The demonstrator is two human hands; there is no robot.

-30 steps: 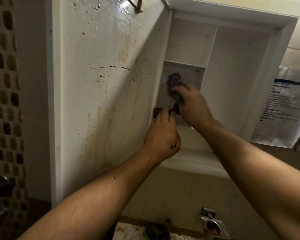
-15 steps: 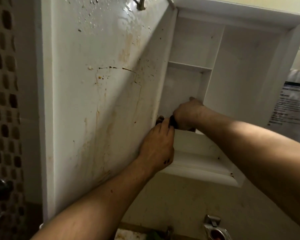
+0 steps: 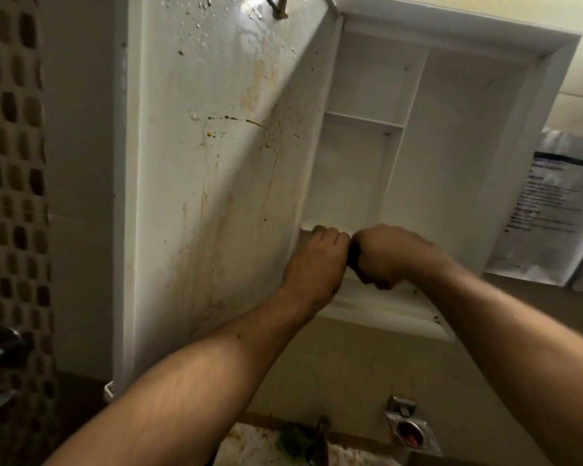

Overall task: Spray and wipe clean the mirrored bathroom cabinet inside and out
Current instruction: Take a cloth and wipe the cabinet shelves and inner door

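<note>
The white bathroom cabinet [image 3: 458,169] stands open, its door [image 3: 216,169] swung out to the left with brown stains, drip marks and spray droplets on its inner face. My right hand [image 3: 389,255] is clenched round a dark cloth [image 3: 353,260], of which only a sliver shows, low in the left compartment by the bottom shelf. My left hand [image 3: 318,260] sits right beside it at the door's hinge edge, fingers curled over something dark that I cannot make out.
A shelf [image 3: 364,121] and an upright divider split the cabinet interior. A printed paper sheet [image 3: 549,210] hangs on the wall at right. Below are a stained sink with a tap [image 3: 318,438] and a metal wall fitting [image 3: 409,428]. Mosaic tiles and a chrome bar lie at left.
My right hand dragged the cloth down from the back wall under the shelf to the compartment's bottom. The left hand stayed at the hinge edge; the view shifted slightly.
</note>
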